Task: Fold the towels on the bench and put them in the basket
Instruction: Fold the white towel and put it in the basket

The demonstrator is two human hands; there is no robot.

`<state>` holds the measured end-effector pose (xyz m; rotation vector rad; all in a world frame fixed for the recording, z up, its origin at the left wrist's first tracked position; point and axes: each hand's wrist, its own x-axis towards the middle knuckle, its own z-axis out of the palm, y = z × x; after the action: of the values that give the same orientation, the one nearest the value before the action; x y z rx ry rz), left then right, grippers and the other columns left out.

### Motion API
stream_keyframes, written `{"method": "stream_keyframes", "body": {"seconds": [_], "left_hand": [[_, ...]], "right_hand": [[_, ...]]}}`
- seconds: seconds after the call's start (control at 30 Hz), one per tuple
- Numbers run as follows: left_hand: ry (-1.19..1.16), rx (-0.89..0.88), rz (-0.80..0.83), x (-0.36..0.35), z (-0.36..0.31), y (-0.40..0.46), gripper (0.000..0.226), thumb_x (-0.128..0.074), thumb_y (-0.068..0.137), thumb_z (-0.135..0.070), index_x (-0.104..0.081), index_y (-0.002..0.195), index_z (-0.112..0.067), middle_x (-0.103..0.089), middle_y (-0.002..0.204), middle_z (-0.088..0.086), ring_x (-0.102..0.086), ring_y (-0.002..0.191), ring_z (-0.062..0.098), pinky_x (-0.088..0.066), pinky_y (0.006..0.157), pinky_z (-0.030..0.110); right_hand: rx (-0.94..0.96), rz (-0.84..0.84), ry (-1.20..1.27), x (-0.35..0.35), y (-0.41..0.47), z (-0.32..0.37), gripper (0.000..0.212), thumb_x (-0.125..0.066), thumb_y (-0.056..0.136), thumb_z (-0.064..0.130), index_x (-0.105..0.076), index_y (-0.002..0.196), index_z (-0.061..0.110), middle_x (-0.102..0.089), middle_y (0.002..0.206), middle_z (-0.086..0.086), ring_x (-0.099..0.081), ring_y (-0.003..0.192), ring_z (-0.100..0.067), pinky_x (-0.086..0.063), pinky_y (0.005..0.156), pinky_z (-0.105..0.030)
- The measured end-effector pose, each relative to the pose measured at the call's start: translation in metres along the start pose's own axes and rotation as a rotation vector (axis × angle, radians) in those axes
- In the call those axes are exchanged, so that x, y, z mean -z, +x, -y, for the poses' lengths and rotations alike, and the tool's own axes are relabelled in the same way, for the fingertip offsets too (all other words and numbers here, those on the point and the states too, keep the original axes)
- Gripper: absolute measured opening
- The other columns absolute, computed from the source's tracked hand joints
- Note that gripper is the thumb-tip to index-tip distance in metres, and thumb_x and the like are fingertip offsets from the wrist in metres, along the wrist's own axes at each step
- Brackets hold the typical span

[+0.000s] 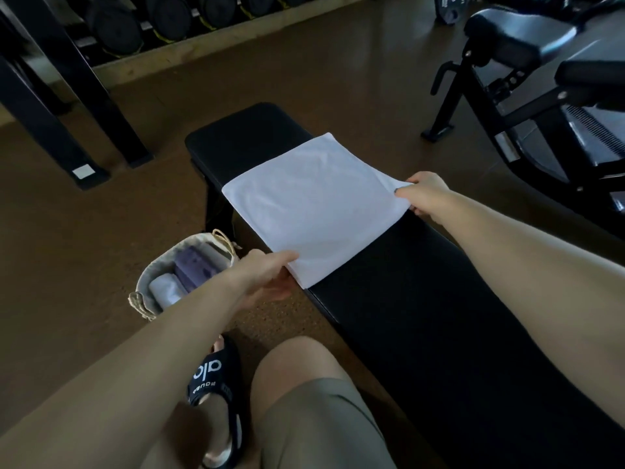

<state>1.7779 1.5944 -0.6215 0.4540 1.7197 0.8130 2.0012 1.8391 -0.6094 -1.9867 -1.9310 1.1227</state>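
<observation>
White cloth fills the middle of the head view: a towel (314, 204) lies spread flat across the black bench (422, 299), its far edge toward the upper centre of the frame and its near edge hanging slightly past the bench's left side. The left hand (267, 272) pinches the near corner at centre-left, thumb on top and fingers tucked under the cloth; the right hand (426, 194) pinches the corner at centre-right, fingers curled round the edge. Both corners look lifted a little off the padding. The sheet shows no sharp crease across its face, though whether it is already doubled cannot be told. At the lower left of the towel, on the floor just beside the bench, stands the basket (148, 275), and inside it sit a rolled or folded white towel (165, 291) and a purple one (196, 265), so part of the job seems done. No other loose towel shows on the bench, so this is probably the last one in sight; it has yet to be folded down and dropped into the basket.
</observation>
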Motion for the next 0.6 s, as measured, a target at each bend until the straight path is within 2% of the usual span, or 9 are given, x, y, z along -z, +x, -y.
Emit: {"method": "stream_keyframes", "body": {"seconds": [0.1,0.2,0.27,0.37,0.47,0.53,0.6], "left_hand": [[0.002,-0.042,0.012,-0.014,0.005,-0.004,0.028,-0.066,0.093,-0.003,-0.064,0.121,-0.003,-0.070,0.116,0.012,-0.070,0.097,0.025,-0.057,0.057,0.024],[-0.024,-0.042,-0.043,-0.017,0.004,-0.004,0.025,-0.056,0.088,0.010,-0.063,0.112,0.004,-0.064,0.114,0.018,-0.065,0.084,0.024,-0.052,0.051,0.024],[0.012,-0.030,-0.058,-0.010,0.001,-0.008,0.017,-0.049,0.087,0.010,-0.059,0.098,0.003,-0.057,0.097,0.018,-0.055,0.067,0.020,-0.043,0.051,0.028],[0.075,-0.009,-0.052,0.004,0.000,-0.014,0.018,-0.044,0.090,0.009,-0.056,0.094,-0.004,-0.049,0.088,0.013,-0.045,0.063,0.017,-0.038,0.052,0.026],[0.185,-0.016,-0.046,0.016,0.005,-0.016,0.015,-0.047,0.093,0.006,-0.053,0.105,-0.002,-0.048,0.089,0.013,-0.044,0.064,0.017,-0.037,0.051,0.026],[0.275,-0.022,-0.021,0.024,0.010,-0.012,0.023,-0.051,0.094,0.002,-0.052,0.116,0.000,-0.049,0.087,0.014,-0.046,0.063,0.017,-0.038,0.050,0.027],[0.368,-0.055,-0.040,0.032,0.011,-0.008,0.025,-0.053,0.094,-0.003,-0.052,0.119,-0.002,-0.051,0.083,0.013,-0.048,0.063,0.018,-0.039,0.050,0.027]], "right_hand": [[-0.005,-0.036,0.080,0.001,-0.014,-0.008,0.037,-0.061,0.092,0.016,-0.059,0.129,0.014,-0.067,0.092,-0.012,-0.061,0.073,-0.021,-0.054,0.067,-0.035],[-0.037,-0.071,0.126,0.006,-0.032,-0.020,0.028,-0.061,0.093,0.012,-0.062,0.121,0.011,-0.067,0.089,-0.012,-0.061,0.074,-0.021,-0.054,0.067,-0.034],[-0.098,-0.066,0.149,0.011,-0.050,-0.033,0.027,-0.063,0.092,0.011,-0.063,0.120,0.009,-0.067,0.089,-0.013,-0.062,0.074,-0.021,-0.055,0.068,-0.034],[-0.135,0.020,0.098,0.016,-0.080,-0.060,0.026,-0.065,0.090,0.014,-0.063,0.116,0.009,-0.068,0.079,-0.013,-0.061,0.067,-0.020,-0.052,0.060,-0.031],[-0.162,0.132,0.029,0.019,-0.105,-0.079,0.023,-0.067,0.087,0.015,-0.065,0.109,0.008,-0.066,0.074,-0.012,-0.059,0.060,-0.017,-0.046,0.051,-0.027],[-0.164,0.213,-0.013,0.019,-0.118,-0.085,0.018,-0.068,0.085,0.013,-0.067,0.101,0.004,-0.066,0.071,-0.011,-0.058,0.056,-0.015,-0.044,0.050,-0.025],[-0.155,0.285,-0.052,0.018,-0.130,-0.088,0.016,-0.070,0.087,0.012,-0.068,0.100,0.003,-0.070,0.077,-0.012,-0.063,0.057,-0.015,-0.046,0.051,-0.024]]}}
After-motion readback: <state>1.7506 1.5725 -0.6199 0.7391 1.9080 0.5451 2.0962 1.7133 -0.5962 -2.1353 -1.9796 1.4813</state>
